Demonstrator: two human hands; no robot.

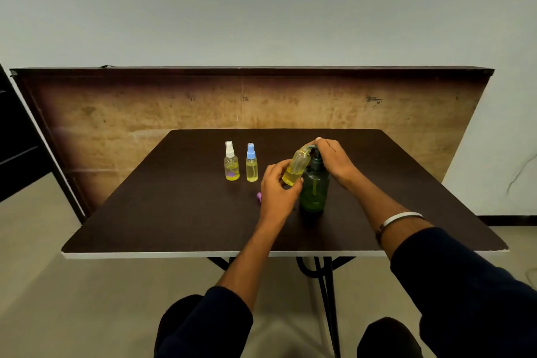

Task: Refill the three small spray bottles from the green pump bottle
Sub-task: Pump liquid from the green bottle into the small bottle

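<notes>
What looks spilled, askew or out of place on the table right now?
No spill shows. The uncapped spray bottle is tilted on purpose in the left hand, mouth at the green pump bottle spout. Its pink cap lies loose on the table.

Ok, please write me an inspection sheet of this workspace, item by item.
Surface: dark table, bare around the bottles.
Job's things: green pump bottle upright; white-capped spray bottle and blue-capped spray bottle standing capped; open bottle tilted at the pump spout.
Clutter: pink cap partly hidden.
Grips: left hand holds the open bottle; right hand on the pump head.
Cables: nothing seen.
Surroundings: wooden board behind.
</notes>
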